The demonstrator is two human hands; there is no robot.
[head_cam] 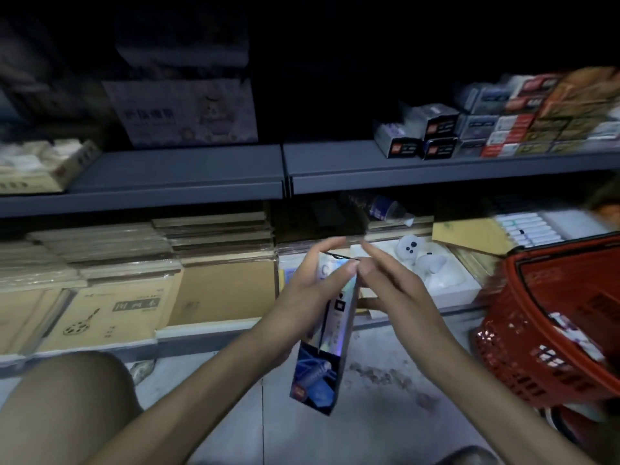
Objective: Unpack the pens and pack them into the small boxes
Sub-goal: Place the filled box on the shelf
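Gripping the pen pack [322, 370], the left hand [308, 293] steadies it; right hand [399, 290] meets its top, grasp unclear; unpacking barely begun.
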